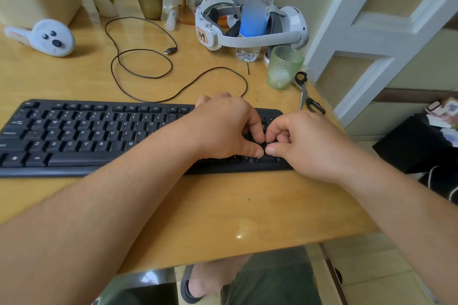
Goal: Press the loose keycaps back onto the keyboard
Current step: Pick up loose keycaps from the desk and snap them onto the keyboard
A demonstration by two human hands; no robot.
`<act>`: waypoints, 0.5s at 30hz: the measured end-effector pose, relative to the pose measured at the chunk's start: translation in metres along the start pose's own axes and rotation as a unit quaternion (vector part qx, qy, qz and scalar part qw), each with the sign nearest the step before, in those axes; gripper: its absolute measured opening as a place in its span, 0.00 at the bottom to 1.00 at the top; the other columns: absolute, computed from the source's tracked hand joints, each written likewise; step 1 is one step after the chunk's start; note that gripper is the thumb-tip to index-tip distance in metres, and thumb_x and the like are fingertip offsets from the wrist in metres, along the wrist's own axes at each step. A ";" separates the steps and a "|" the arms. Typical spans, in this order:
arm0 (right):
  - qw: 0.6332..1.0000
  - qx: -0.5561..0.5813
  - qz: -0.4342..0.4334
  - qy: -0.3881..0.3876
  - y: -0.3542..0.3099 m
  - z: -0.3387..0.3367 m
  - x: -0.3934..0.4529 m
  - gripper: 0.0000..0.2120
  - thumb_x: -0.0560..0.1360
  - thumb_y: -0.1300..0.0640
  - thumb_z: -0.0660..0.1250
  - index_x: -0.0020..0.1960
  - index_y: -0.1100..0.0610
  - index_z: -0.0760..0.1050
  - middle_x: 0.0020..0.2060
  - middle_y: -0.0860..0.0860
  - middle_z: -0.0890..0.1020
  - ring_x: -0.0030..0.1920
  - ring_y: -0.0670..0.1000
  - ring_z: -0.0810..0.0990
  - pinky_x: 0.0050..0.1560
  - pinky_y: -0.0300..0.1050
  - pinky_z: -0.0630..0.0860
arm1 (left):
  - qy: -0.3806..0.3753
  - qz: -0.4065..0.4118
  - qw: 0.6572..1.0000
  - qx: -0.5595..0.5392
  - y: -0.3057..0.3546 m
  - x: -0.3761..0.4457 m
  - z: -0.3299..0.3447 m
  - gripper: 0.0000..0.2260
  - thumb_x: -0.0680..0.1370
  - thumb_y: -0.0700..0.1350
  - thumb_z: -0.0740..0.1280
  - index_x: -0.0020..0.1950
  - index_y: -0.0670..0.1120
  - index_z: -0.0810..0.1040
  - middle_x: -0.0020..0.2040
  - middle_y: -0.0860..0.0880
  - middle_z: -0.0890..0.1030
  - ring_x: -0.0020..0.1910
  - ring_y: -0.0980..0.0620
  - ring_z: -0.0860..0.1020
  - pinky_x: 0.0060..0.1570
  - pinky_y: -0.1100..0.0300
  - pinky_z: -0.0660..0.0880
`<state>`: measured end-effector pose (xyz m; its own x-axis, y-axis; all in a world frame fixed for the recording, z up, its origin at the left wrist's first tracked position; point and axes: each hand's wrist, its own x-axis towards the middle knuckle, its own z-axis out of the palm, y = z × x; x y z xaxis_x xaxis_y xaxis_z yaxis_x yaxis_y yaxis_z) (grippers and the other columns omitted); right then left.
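Head camera looks down on my two hands meeting over the right end of the black keyboard (99,136), which lies along the middle of the wooden desk (223,205), its right end near the desk's right edge. My left hand (223,126) has its fingers curled down onto the keys, thumb tip pressed low. My right hand (300,146) is curled too, thumb and forefinger pinched together just beside the left thumb; whether a keycap sits between them I cannot tell, as the fingers hide it. Behind the keyboard a dark cable (148,74) loops across the desk. Scissors (306,93) lie at the right edge, beside a green glass (282,68).
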<state>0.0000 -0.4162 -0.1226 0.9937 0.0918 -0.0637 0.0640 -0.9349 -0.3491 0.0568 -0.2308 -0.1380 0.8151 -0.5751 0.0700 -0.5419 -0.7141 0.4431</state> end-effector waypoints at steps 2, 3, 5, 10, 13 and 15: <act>1.000 -0.009 -0.003 0.007 0.000 0.002 -0.002 0.07 0.76 0.52 0.75 0.43 0.45 0.79 0.34 0.44 0.78 0.36 0.42 0.75 0.34 0.38 0.66 | 0.001 -0.001 1.000 -0.008 -0.001 0.000 0.000 0.12 0.70 0.64 0.77 0.49 0.62 0.85 0.43 0.59 0.78 0.55 0.55 0.69 0.65 0.48 0.66; 1.000 -0.012 -0.006 0.012 0.000 0.002 -0.003 0.07 0.76 0.52 0.75 0.42 0.45 0.79 0.34 0.44 0.78 0.36 0.41 0.75 0.34 0.38 0.66 | 0.003 -0.001 1.000 -0.011 -0.002 0.000 0.000 0.12 0.70 0.64 0.77 0.49 0.62 0.84 0.43 0.59 0.78 0.54 0.55 0.70 0.65 0.48 0.66; 0.999 -0.017 -0.014 0.025 0.000 0.003 -0.006 0.04 0.77 0.52 0.74 0.46 0.45 0.80 0.36 0.43 0.77 0.38 0.41 0.74 0.36 0.36 0.65 | 0.002 0.000 1.000 -0.014 -0.003 0.001 0.000 0.12 0.70 0.64 0.77 0.49 0.62 0.84 0.43 0.59 0.78 0.54 0.55 0.70 0.65 0.48 0.66; 0.994 -0.074 -0.046 0.062 0.004 0.007 -0.018 0.12 0.77 0.50 0.74 0.60 0.46 0.83 0.40 0.42 0.74 0.43 0.44 0.71 0.40 0.33 0.62 | -0.004 0.002 1.000 -0.012 -0.003 0.001 0.000 0.12 0.71 0.64 0.77 0.50 0.62 0.84 0.43 0.58 0.77 0.51 0.58 0.71 0.63 0.49 0.66; 0.994 -0.064 -0.048 0.075 0.006 0.010 -0.023 0.12 0.77 0.50 0.73 0.61 0.45 0.83 0.39 0.41 0.74 0.42 0.42 0.71 0.40 0.33 0.62 | -0.006 0.006 1.000 -0.010 -0.004 0.002 0.001 0.12 0.71 0.64 0.77 0.50 0.62 0.84 0.42 0.58 0.77 0.48 0.61 0.71 0.63 0.49 0.66; 0.996 -0.035 -0.038 0.068 0.005 0.009 -0.022 0.10 0.77 0.50 0.74 0.58 0.44 0.82 0.39 0.42 0.75 0.40 0.39 0.71 0.38 0.31 0.62 | -0.007 0.006 1.000 -0.012 -0.004 0.002 0.001 0.12 0.71 0.63 0.77 0.50 0.61 0.84 0.42 0.58 0.77 0.48 0.62 0.70 0.63 0.50 0.67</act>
<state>-0.0227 -0.4197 -0.1309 0.9887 0.1207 0.0885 0.1411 -0.9488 -0.2825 0.0603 -0.2293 -0.1403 0.8056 -0.5891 0.0632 -0.5464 -0.6974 0.4638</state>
